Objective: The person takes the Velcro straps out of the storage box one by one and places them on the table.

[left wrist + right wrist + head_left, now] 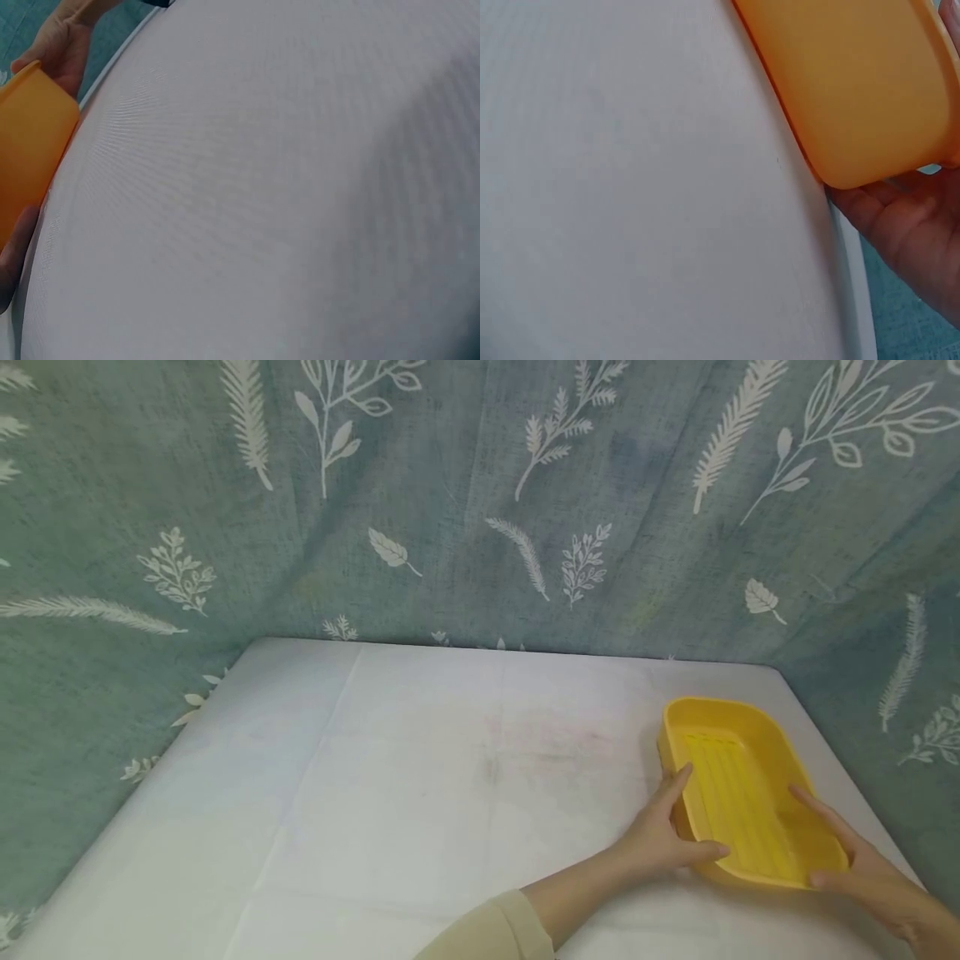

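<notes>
A yellow plastic tray (738, 806) with rounded corners and a ridged floor stands at the right of the table, its inside facing up. My left hand (660, 839) grips its left wall near the front corner, thumb over the rim. On the opposite side, my right hand (862, 864) holds the front right corner, its thumb at the rim. From the right wrist view, the tray's outer wall (855, 90) shows close over the white surface, with the right hand's fingers (907, 225) tucked against its lower edge. The left wrist view catches only part of the tray (30, 142).
A white cloth-covered table (390, 793) with faint reddish and grey stains spreads to the left of the tray. Green-blue curtains (450, 502) with white leaf prints hang behind it and on both sides. The table's right edge runs close beside the tray.
</notes>
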{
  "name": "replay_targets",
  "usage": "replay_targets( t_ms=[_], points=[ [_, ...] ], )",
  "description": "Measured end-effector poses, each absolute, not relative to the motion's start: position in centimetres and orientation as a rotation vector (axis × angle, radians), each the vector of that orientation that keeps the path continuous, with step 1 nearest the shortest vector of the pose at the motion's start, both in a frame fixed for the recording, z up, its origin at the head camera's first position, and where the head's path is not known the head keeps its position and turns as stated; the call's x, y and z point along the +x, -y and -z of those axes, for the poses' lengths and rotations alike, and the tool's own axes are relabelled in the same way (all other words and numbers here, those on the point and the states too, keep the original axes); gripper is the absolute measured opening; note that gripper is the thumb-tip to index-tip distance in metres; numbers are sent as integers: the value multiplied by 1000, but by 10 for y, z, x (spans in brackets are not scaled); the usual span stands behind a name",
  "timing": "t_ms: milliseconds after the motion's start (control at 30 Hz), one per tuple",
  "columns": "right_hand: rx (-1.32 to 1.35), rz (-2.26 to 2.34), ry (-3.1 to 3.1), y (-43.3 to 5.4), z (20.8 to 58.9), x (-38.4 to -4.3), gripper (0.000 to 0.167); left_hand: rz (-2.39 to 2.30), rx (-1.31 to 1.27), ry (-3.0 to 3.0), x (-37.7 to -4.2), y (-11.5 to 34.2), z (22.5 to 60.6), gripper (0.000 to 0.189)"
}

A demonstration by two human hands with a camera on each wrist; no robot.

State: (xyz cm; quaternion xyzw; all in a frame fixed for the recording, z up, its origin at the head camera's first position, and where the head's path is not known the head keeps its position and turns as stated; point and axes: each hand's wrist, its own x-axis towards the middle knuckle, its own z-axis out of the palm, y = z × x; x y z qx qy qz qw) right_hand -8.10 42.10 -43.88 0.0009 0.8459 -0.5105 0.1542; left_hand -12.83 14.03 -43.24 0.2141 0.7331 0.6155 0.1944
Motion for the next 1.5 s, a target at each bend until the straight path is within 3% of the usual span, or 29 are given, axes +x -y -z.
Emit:
replay_targets(
  t_ms=[900, 1500],
  points=[
    [-129, 1638, -2399, -369, 427, -99, 94, -1847, 348, -1911, -134, -97, 432, 94],
    [-2, 1589, -2334, -349, 417, -106, 106, -1805, 319, -2000, -136, -82, 429, 95]
  ],
)
